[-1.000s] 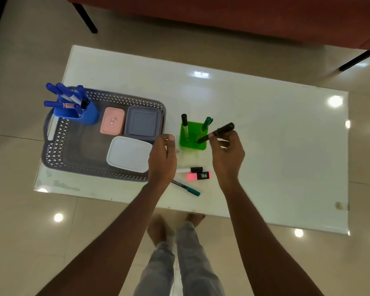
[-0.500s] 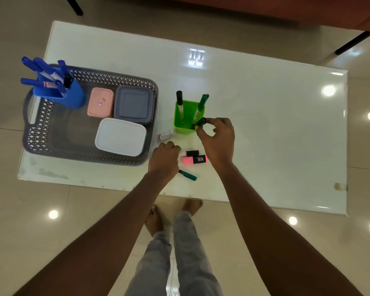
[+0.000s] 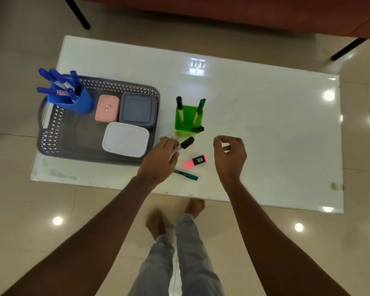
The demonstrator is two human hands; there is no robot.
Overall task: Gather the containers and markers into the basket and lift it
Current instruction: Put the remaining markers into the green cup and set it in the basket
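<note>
Plainly, the black-capped marker (image 3: 187,143) is a light, stiff plastic stick, smooth enough to slip. The left hand (image 3: 159,160) pinches it by the pale barrel, with the cap pointing far and right, just on the near side of the green holder (image 3: 188,121). A grip at mid-barrel looks the safest; pulling on the cap might take it off. The holder is a light, rigid cup that would tip easily with its upright markers (image 3: 200,106) inside, so it is best taken low, round its walls.

The right hand (image 3: 230,155) hovers empty over the counter (image 3: 265,124), fingers loosely curled. Between the hands lie a stubby pink highlighter (image 3: 195,161) and, nearer, a thin teal pen (image 3: 186,174). The highlighter's black cap carries white lettering, too small to read.

Left of these, the grey basket (image 3: 51,135) holds a white container (image 3: 126,139), a grey container (image 3: 137,110), a pink container (image 3: 106,108) and a blue holder (image 3: 73,101) of blue markers. Its latticed plastic should flex a little under load, so gripping both ends would be wise. The pink lid bears a small sticker, which is illegible.
</note>
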